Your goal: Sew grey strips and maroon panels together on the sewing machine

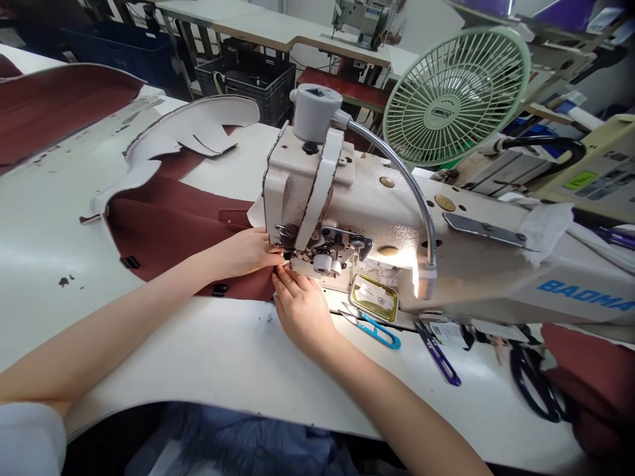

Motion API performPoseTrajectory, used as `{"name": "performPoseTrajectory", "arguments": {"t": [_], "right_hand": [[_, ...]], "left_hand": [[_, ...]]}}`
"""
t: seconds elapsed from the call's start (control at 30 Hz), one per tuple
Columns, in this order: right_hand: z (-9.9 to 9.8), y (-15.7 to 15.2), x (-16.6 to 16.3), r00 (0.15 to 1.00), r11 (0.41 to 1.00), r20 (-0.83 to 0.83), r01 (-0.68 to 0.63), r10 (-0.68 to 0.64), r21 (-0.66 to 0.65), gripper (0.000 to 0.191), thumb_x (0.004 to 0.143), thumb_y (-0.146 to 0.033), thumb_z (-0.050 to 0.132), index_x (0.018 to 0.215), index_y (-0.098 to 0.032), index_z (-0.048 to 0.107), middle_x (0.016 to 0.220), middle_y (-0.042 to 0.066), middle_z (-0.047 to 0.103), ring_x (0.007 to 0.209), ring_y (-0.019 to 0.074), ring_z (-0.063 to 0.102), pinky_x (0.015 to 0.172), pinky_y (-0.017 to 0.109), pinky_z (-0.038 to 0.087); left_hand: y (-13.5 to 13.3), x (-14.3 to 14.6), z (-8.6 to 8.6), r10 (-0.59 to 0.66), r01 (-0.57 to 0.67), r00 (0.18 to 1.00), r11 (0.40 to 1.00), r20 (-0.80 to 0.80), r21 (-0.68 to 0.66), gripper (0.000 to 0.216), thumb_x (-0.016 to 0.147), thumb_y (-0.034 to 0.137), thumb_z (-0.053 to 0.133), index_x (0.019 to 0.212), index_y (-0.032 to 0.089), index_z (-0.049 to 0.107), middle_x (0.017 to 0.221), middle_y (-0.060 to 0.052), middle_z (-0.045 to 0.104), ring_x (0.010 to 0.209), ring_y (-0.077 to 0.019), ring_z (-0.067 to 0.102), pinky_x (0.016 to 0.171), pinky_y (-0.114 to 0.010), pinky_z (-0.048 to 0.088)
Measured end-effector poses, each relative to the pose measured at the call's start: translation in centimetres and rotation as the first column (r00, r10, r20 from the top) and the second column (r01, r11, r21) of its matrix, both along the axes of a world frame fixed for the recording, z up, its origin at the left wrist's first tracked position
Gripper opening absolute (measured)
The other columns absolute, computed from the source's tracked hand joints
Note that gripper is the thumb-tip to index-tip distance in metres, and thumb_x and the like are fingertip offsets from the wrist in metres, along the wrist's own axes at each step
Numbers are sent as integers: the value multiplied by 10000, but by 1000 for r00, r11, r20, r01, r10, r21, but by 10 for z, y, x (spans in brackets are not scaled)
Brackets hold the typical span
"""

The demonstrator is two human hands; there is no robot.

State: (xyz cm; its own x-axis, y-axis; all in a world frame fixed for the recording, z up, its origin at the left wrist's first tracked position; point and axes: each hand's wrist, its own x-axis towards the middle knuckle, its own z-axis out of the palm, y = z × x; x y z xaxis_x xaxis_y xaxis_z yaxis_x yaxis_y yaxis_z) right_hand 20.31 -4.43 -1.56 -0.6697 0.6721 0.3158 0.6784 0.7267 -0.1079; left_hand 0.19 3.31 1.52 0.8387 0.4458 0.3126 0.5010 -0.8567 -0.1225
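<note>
One piece of maroon cloth lies on the white table, its right end at the head of the sewing machine. The left hand rests on it, fingertips partly hidden; the right hand holds its fingers close together at the cloth's edge. Whether either pinches, I cannot tell. Blue snips lie nearby.

The lamp flares to white, leaving a grainy sheen on the sewing machine. Pale glare spreads across the white table at left, above dark shadow at its near edge. Wide-angle distortion stretches the slightly blurred scissors at right.
</note>
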Motion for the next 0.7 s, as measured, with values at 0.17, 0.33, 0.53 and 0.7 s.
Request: {"name": "performPoseTrajectory", "arguments": {"t": [0.17,0.33,0.53,0.7], "right_hand": [[-4,-1,-2,1000,1000,-17,0,0,0,350,947,-139,479,1250,-98,651,1325,143,608,1203,248,566,929,382,501],[3,2,-3,1000,999,4,10,-10,-42,376,938,-157,473,1264,-56,631,1282,167,636,1177,274,570,899,397,506],[6,-5,-3,1000,1000,-23,-16,15,-23,381,951,-185,457,1262,-44,627,1324,171,605,1213,275,551,939,392,487],[4,-8,-6,998,999,-52,-41,39,-34,358,945,-164,472,1247,-68,640,1281,155,639,1199,262,565,904,374,493]], "left_hand": [[-8,8,-2,32,-32,999,999,-32,-19,209,892,86,512,744,170,634,718,-38,595,732,-186,551,702,-300,399],[-22,21,-6,225,-229,973,970,-56,-81,188,832,71,512,674,160,559,642,-44,537,630,-188,512,575,-297,357],[-31,28,9,313,-311,950,936,-15,-166,153,844,102,516,721,159,585,697,-47,601,675,-195,547,581,-291,377],[-31,29,7,322,-322,946,928,-28,-189,219,840,68,513,643,160,545,634,-34,547,613,-172,516,564,-286,349]]}}
